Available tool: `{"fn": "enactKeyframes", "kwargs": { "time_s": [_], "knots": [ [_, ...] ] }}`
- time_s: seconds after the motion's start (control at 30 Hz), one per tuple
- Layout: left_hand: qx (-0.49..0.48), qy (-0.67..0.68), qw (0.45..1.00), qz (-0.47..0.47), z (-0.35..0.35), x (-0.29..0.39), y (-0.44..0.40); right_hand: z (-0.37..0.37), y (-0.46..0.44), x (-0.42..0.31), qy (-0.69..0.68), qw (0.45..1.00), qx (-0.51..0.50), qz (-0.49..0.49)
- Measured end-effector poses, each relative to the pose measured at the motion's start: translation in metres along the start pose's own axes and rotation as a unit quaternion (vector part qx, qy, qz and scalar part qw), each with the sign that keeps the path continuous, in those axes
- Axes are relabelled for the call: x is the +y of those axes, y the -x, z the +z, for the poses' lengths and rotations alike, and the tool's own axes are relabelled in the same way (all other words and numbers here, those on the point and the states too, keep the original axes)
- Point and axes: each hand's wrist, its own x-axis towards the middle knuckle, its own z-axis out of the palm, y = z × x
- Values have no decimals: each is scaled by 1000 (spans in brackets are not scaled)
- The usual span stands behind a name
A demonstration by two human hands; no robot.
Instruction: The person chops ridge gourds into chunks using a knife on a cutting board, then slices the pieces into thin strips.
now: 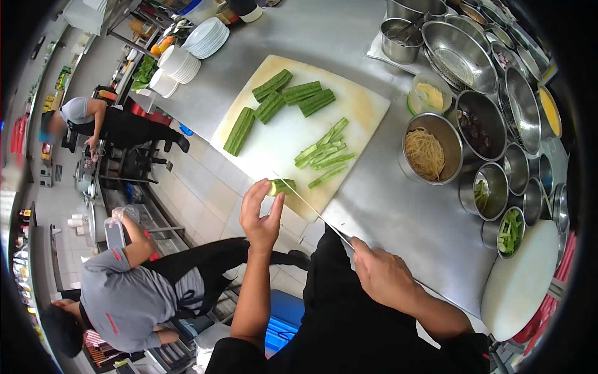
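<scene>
My right hand (pixel 386 274) grips a kitchen knife (pixel 317 213) by its handle, and the thin blade slants across the near edge of a white cutting board (pixel 249 165). My left hand (pixel 261 212) pinches a short piece of green gourd (pixel 283 187) between thumb and fingers, right beside the blade. Farther up the board lie several thick gourd lengths (pixel 270 107) with striped green skin. To their right is a loose pile of narrow gourd strips (pixel 321 149). The blade partly crosses in front of the held piece, so I cannot tell how deep it sits.
On the steel counter's right are a bowl of pale shreds (pixel 425 154), a bowl of dark pieces (pixel 479 124) and several more metal bowls. White plates (pixel 205 37) are stacked at the back left. Two other people, one nearer in a grey shirt (pixel 128 299), stand at the left.
</scene>
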Motion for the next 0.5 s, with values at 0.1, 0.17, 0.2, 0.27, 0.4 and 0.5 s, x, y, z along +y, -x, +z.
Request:
{"fn": "enactKeyframes", "kwargs": {
  "time_s": [0.1, 0.17, 0.2, 0.27, 0.4, 0.5],
  "knots": [
    [0, -12, 1000, 19, -3, 4, -1, 5, 4, -3, 23, 1000, 0, 1],
    [-4, -3, 1000, 13, -3, 2, 0, 4, 7, -9, 85, 996, -8, 9],
    [-3, -2, 1000, 15, -3, 0, 1, 4, 8, -11, 85, 996, -5, 8],
    [-2, 15, 999, 41, -1, -3, 2, 2, 11, -16, 130, 991, -14, 1],
    [-6, 15, 999, 29, -2, -8, 5, 2, 19, -20, 122, 992, -17, -2],
    [-1, 31, 999, 20, 0, -15, 9, 5, 23, -21, 138, 990, -31, 4]
  ]
}}
